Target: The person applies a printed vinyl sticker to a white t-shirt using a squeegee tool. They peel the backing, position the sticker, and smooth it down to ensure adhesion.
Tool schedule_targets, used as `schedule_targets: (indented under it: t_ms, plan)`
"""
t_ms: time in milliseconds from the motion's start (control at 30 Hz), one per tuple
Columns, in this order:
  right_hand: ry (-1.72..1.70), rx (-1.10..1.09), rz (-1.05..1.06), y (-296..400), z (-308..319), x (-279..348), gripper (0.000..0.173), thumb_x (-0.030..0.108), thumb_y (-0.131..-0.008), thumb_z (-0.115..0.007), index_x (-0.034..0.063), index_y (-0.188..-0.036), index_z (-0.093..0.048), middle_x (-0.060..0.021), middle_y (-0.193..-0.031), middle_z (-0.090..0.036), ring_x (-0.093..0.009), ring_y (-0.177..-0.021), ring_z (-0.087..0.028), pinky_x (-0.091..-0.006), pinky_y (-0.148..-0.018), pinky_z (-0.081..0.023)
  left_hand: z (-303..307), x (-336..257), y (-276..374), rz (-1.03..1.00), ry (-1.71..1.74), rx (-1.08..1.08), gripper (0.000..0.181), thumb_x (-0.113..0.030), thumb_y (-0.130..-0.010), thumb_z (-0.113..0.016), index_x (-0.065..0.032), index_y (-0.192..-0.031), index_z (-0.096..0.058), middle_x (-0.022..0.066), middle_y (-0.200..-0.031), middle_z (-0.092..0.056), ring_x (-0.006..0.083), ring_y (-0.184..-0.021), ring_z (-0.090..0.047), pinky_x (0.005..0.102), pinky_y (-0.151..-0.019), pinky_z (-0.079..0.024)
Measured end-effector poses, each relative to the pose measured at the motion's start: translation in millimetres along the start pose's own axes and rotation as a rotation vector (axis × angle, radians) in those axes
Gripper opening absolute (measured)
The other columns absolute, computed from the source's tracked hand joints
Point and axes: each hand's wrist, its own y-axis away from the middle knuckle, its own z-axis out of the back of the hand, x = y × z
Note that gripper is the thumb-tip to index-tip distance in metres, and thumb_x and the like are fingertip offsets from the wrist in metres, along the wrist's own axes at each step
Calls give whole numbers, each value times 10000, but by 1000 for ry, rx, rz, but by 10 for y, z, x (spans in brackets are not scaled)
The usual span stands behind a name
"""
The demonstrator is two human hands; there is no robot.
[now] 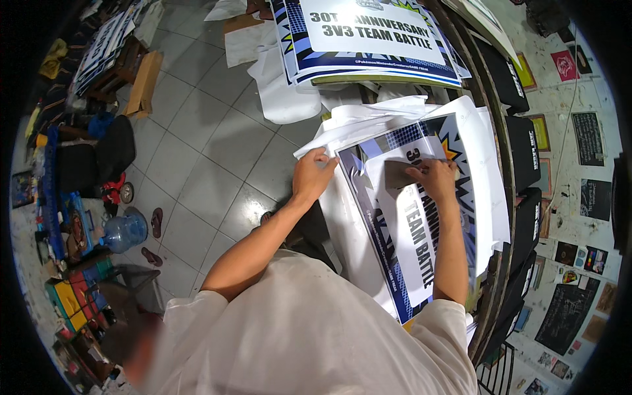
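A printed poster (410,212) with a blue and black border lies turned sideways on white paper sheets (345,237) in front of me. My left hand (314,173) is at the poster's upper left corner, its thumb and fingers bent close together at the paper's edge; whether it pinches the sheet is unclear. On the poster's upper part rests my right hand (437,177), fingers curled, their tips partly hidden. It seems to touch the poster's surface, and a dark shadow falls to its left. Beyond lies a stack of similar posters (370,61).
Black garments (522,153) with white lettering hang over the rail at right. Loose white sheets (289,98) stick out over the tiled floor. At left are a water bottle (126,233), sandals (156,222), a dark chair (116,150) and another stack of prints (106,54).
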Motion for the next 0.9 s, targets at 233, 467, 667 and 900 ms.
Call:
schedule_targets:
  t_ms: [233, 467, 667, 900]
  plan:
    - [-146, -19, -41, 101, -202, -25, 443, 469, -802, -795, 42, -920, -793, -200, -881, -745, -356, -969, -691, -530, -1147, -252, 94, -283, -209, 86, -55, 105, 334, -275, -903, -772, 48, -981, -742, 86, -840, -734, 153, -653, -743, 268, -631, -526]
    - [-230, 64, -97, 127, -188, -16, 472, 451, -823, -779, 3, -970, -773, -232, -1000, -723, -385, -1003, -679, -445, -977, -419, 56, -321, -336, 94, -172, 216, 331, -306, -878, -794, 17, -933, -748, 117, -850, -750, 147, -650, -740, 252, -616, -518]
    - [-246, 80, -83, 140, -189, -47, 499, 459, -826, -777, -3, -1013, -765, -234, -1005, -721, -387, -994, -681, -440, -957, -445, 0, -405, -377, 67, -348, 207, 249, -252, -861, -800, -9, -893, -756, 89, -781, -751, 143, -641, -735, 293, -641, -540]
    - [-333, 169, -184, 96, -132, 8, 502, 447, -839, -776, -6, -1055, -753, -233, -993, -729, -371, -953, -698, -439, -909, -483, 5, -428, -337, -28, -362, 170, 225, -235, -853, -790, -14, -890, -766, 85, -764, -754, 149, -647, -724, 315, -649, -540]
